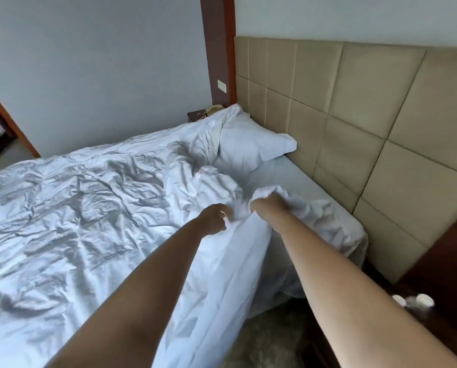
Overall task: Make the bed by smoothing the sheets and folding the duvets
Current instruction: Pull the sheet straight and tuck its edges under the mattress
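My right hand (266, 205) is half buried in the white duvet (94, 208); its fingers are hidden in the bunched cloth they grip. My left hand (215, 217) has fingers curled, pinching the same raised edge just beside it. The crumpled duvet covers most of the bed and hangs over the near side. Bare sheet (283, 176) shows between the duvet and the padded headboard (355, 115), with a pillow (251, 147) against it. A dark nightstand (434, 301) stands near on the right; small white things on it are blurred.
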### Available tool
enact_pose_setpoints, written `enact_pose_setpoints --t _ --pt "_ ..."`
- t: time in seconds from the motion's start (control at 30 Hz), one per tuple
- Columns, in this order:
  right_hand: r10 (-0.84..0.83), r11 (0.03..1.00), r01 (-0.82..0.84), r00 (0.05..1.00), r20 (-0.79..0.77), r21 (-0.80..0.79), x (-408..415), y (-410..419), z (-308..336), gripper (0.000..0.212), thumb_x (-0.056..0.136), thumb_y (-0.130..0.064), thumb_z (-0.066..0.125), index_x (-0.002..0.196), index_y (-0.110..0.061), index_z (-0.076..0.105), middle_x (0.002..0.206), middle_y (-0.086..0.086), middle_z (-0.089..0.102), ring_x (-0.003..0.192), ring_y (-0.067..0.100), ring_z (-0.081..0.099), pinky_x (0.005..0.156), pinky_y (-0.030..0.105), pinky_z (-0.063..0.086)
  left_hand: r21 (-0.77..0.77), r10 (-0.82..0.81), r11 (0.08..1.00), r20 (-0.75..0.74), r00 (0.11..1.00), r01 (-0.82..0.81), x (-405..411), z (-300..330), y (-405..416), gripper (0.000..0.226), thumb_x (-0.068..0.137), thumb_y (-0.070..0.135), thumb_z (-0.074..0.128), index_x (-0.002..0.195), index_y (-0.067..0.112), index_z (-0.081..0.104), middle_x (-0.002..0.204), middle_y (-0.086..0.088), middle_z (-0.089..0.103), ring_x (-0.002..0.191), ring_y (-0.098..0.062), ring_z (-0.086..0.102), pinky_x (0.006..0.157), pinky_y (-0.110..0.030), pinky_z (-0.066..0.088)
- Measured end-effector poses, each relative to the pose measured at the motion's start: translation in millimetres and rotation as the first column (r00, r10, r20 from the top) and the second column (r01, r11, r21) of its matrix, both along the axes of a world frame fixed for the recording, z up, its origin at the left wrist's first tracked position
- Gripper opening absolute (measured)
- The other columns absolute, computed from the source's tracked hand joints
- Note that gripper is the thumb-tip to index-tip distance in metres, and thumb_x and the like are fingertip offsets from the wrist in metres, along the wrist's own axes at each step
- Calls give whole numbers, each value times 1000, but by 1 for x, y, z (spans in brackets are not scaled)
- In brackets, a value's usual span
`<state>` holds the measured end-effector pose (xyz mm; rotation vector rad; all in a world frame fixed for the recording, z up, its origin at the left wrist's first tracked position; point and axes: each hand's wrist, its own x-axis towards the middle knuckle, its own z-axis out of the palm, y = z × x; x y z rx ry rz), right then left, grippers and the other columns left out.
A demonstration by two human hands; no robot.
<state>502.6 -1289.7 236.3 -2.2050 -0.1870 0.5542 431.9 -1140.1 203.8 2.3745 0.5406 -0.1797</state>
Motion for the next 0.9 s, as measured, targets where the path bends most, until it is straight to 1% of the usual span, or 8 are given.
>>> enact_pose_setpoints --t 0.07,0.13,0.2,0.3,0.37,0.47,0.63,0.9 --pt "26 988 -34 998 -57 -148 -3 -11 -40 44 85 -20 61 123 0 55 129 11 56 119 27 54 95 29 44 -64 18 998 -45 999 -20 -11 -29 0 46 84 -16 51 125 3 56 103 -13 57 85 -6 62 82 -33 53" --pt "98 956 -141 980 -174 -257 -6 -17 -73 33 89 -19 59 118 -5 53 119 11 53 118 26 53 90 26 41 -10 -18 1000 -155 988 17 -15 -48 -4 47 87 -10 47 129 9 54 114 -12 57 86 -11 59 67 -13 49" --pt "113 950 -182 957 -267 -253 -3 -16 -87 12 94 -16 52 90 -5 51 95 11 48 91 21 53 76 23 39 44 -68 996 -223 972 80 -11 -59 -6 50 89 -5 44 135 14 50 134 -12 51 113 -19 55 82 -13 45" --pt "139 945 -200 962 -237 -258 16 -6 -100 28 98 -16 45 71 -10 41 71 3 37 63 13 37 57 18 33 73 -91 991 -243 966 112 7 -66 -4 55 90 -3 39 142 16 43 145 -8 41 133 -20 41 101 -18 33" --pt "158 952 -201 969 -191 -232 31 6 -100 13 95 -15 47 104 -8 52 89 4 54 85 19 54 74 25 45 86 -103 988 -238 966 126 22 -69 2 56 91 -3 35 144 15 39 147 -7 39 134 -19 39 103 -18 30" --pt "189 935 -224 971 -149 -276 54 24 -93 60 93 -15 47 149 -10 26 146 11 42 128 25 46 96 23 39 87 -115 987 -224 968 138 47 -71 18 58 91 -3 33 146 16 35 150 -7 37 138 -18 35 110 -20 25" --pt "204 910 -242 968 -144 -337 91 62 -93 65 94 -15 47 152 -10 18 156 9 27 139 25 34 107 24 31 97 -144 981 -242 960 171 88 -73 63 61 91 -1 32 149 17 29 155 -6 29 143 -19 27 113 -23 20" --pt "207 913 -238 970 -127 -331 139 126 -98 64 88 -20 47 150 -18 30 146 7 44 128 24 47 99 27 39 207 -169 951 -281 945 232 145 -79 135 61 92 5 37 150 20 26 152 -9 33 140 -25 31 113 -32 29"
